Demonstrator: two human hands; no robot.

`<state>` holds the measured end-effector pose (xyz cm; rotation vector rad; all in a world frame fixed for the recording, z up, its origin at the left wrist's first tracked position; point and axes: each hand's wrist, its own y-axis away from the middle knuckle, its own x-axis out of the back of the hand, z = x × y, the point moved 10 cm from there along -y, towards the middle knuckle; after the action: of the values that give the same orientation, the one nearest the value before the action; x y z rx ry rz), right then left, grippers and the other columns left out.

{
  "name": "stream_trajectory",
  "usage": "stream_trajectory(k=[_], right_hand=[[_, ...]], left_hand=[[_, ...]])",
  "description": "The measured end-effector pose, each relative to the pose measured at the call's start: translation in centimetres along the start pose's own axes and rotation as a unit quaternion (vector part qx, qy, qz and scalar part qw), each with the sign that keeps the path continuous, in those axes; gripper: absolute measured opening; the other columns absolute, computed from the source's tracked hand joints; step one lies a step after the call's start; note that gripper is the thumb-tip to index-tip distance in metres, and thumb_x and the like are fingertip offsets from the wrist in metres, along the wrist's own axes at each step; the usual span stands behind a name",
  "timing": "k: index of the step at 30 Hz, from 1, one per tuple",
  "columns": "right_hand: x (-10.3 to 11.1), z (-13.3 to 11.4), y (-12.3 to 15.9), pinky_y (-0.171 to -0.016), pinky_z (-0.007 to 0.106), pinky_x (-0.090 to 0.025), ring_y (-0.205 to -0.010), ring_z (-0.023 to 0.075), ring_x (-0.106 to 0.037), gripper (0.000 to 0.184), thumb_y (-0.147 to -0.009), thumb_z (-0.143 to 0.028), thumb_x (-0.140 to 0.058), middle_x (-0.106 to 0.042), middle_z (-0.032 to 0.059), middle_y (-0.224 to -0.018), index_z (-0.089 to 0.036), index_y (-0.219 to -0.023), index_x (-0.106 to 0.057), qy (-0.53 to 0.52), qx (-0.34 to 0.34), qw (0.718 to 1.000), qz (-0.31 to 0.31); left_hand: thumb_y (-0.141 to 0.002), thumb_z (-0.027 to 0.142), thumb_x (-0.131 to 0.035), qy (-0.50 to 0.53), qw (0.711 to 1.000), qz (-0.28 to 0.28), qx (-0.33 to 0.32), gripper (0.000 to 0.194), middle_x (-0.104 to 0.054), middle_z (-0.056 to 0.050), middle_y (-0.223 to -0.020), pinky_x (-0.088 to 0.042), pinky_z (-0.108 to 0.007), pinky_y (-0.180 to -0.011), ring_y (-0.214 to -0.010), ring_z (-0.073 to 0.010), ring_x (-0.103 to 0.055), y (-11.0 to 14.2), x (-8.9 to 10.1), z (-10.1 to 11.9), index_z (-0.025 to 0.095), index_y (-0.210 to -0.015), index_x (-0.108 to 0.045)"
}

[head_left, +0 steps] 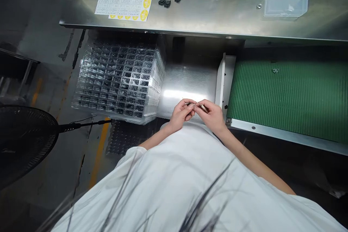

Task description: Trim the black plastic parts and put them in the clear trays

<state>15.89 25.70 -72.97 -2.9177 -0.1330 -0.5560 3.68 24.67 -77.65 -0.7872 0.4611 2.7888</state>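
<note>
My left hand (181, 113) and my right hand (208, 115) meet above the near edge of a brushed steel plate (187, 87). Their fingertips pinch a small thin part (203, 107), pale at one end and too small to identify. A dark bit shows by my left fingertips, but I cannot tell whether it belongs to the same part. My fingers hide most of it. A white sleeve covers both upper arms, and my forearms are bare.
A tall stack of transparent plastic trays (119, 79) stands left of the plate, with dark trays (127, 137) low beside it. A green conveyor belt (282, 94) with a white guard (221, 79) runs right. Above stand a steel shelf (206, 18), label sheets (123, 7), black parts (164, 0) and a transparent box (285, 3). A black fan (24, 141) stands far left.
</note>
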Motion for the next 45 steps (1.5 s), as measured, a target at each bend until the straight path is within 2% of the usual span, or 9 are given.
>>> stream_trajectory(k=[5,7,11,16,22,27,32,38,45], right_hand=[[0.7,-0.4,0.0,-0.058,0.029,-0.035,-0.059,0.0121,-0.042,0.016,-0.095,-0.034,-0.069,-0.061,-0.0025,-0.071,-0.022,-0.084,-0.071,0.011,0.001,1.0,0.02],[0.9,-0.7,0.0,-0.058,0.03,-0.037,-0.06,0.0125,-0.044,0.016,-0.096,-0.032,-0.068,-0.063,-0.0018,-0.074,-0.022,-0.085,-0.07,0.019,0.013,0.999,0.027],[-0.3,-1.4,0.2,-0.059,0.031,-0.041,-0.064,0.0146,-0.052,0.012,-0.099,-0.031,-0.067,-0.069,0.0015,-0.083,-0.023,-0.092,-0.072,0.053,0.066,0.996,0.01],[-3.0,-0.2,0.6,-0.064,0.032,-0.051,-0.082,0.0196,-0.068,0.018,-0.099,-0.03,-0.068,-0.075,0.0056,-0.107,-0.025,-0.115,-0.073,0.082,0.11,0.99,-0.017],[-3.4,0.9,0.5,-0.071,0.034,-0.057,-0.086,0.0213,-0.073,0.016,-0.101,-0.027,-0.062,-0.078,0.0063,-0.107,-0.025,-0.108,-0.076,0.087,0.148,0.985,-0.021],[-0.6,1.6,-0.1,-0.068,0.033,-0.055,-0.076,0.0194,-0.069,0.014,-0.099,-0.035,-0.069,-0.079,0.0034,-0.09,-0.025,-0.101,-0.078,0.012,0.063,0.996,0.056],[1.5,1.1,0.0,-0.056,0.03,-0.048,-0.063,0.015,-0.058,0.015,-0.088,-0.037,-0.08,-0.077,0.0022,-0.086,-0.024,-0.096,-0.08,-0.045,-0.003,0.994,0.097],[0.8,0.1,0.0,-0.055,0.029,-0.046,-0.064,0.0147,-0.056,0.014,-0.085,-0.036,-0.081,-0.072,0.0014,-0.083,-0.025,-0.094,-0.077,-0.082,-0.009,0.994,0.071],[-0.4,1.1,-0.2,-0.056,0.028,-0.046,-0.064,0.0132,-0.055,0.024,-0.085,-0.037,-0.081,-0.07,0.0006,-0.089,-0.025,-0.102,-0.071,-0.118,-0.051,0.991,0.039]], left_hand=[[-0.089,0.045,-0.078,0.049,0.995,0.079,0.027,0.034,-0.057,0.004,-0.066,-0.024,-0.021,-0.047,-0.047,-0.006,-0.04,-0.4,1.7,-0.8,0.018,-0.103,-0.064],[-0.093,0.035,-0.073,0.104,0.984,0.132,0.06,0.023,-0.06,0.002,-0.071,-0.034,-0.021,-0.05,-0.052,-0.0079,-0.05,-0.4,2.8,-1.6,0.017,-0.101,-0.061],[-0.099,0.019,-0.062,0.201,0.96,0.177,0.076,0.006,-0.07,-0.005,-0.087,-0.055,-0.029,-0.08,-0.08,-0.0145,-0.069,-0.6,3.5,-2.2,0.017,-0.095,-0.059],[-0.102,0.018,-0.057,0.229,0.96,0.142,0.069,0.008,-0.077,-0.011,-0.114,-0.053,-0.028,-0.083,-0.102,-0.0184,-0.072,-1.0,2.4,-2.1,0.017,-0.095,-0.061],[-0.1,0.019,-0.061,0.233,0.961,0.121,0.088,0.009,-0.077,-0.014,-0.125,-0.05,-0.026,-0.08,-0.102,-0.0168,-0.07,-0.9,2.0,-2.7,0.017,-0.091,-0.06],[-0.094,0.016,-0.062,0.206,0.968,0.123,0.075,0.005,-0.076,-0.01,-0.109,-0.054,-0.034,-0.089,-0.093,-0.0168,-0.071,-0.6,2.7,-2.3,0.016,-0.09,-0.062],[-0.084,0.018,-0.068,0.123,0.985,0.106,0.063,0.013,-0.07,-0.006,-0.096,-0.05,-0.028,-0.068,-0.077,-0.0137,-0.065,-0.2,3.3,-1.4,0.014,-0.096,-0.07],[-0.083,0.043,-0.082,0.063,0.997,0.028,0.04,0.036,-0.062,-0.002,-0.081,-0.046,-0.027,-0.06,-0.069,-0.0126,-0.057,-0.1,0.9,-0.7,0.016,-0.106,-0.075],[-0.077,0.049,-0.09,0.048,0.998,0.04,0.017,0.048,-0.06,0.0,-0.077,-0.042,-0.025,-0.059,-0.065,-0.0093,-0.051,-0.3,1.3,-0.7,0.017,-0.111,-0.079]])
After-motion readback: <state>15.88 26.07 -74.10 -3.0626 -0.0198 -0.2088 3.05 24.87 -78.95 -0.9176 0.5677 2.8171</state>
